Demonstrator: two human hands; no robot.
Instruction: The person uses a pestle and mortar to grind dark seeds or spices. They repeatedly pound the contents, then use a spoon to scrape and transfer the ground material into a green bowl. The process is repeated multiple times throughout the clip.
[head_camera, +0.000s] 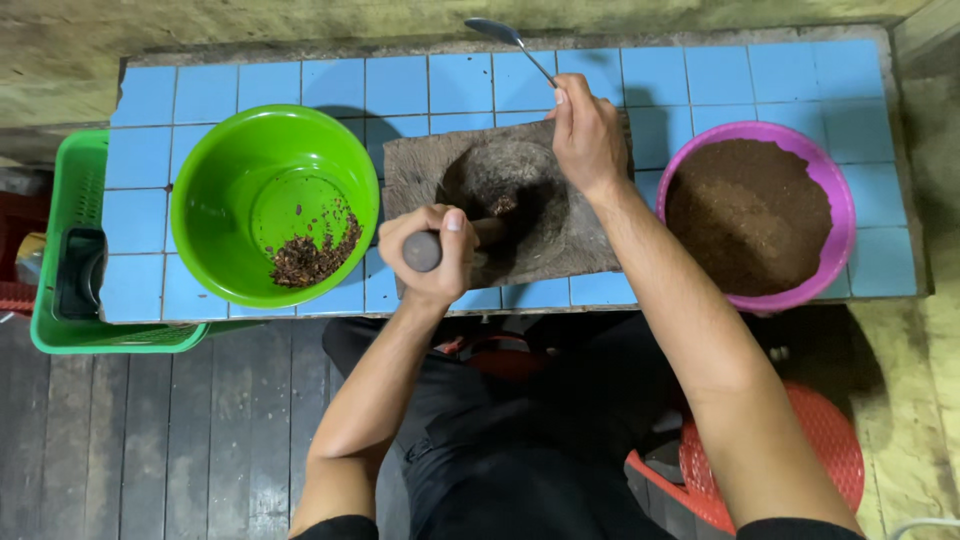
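Landmark: stone mortar (510, 205), a flat slab with a round hollow, sitting mid-table on the blue-tiled table (210, 90).

Left hand (432, 255): grip clenched around the pestle (425, 250), at the mortar's near-left edge. Pestle lies nearly flat, butt end toward the person, working end inside the hollow touching a small dark clump there.

Right hand (588, 135): resting on the mortar's far-right edge, grip pinching a metal spoon (508, 38) by the handle. Spoon bowl sticks out past the mortar's far side, above the tiles, tilted up. Can't tell if anything is in the spoon bowl.

Green bowl (272, 205): just left of the mortar, rim close to the slab. Small heap of dark reddish-brown bits at its bottom, on the side nearer the mortar.

Purple bowl (835, 190): right of the mortar, nearly full of brown ground powder.

Green basket (70, 200): beyond the green bowl, further left, off the table edge.

Red stool (830, 440): near side of the mortar, under the person.
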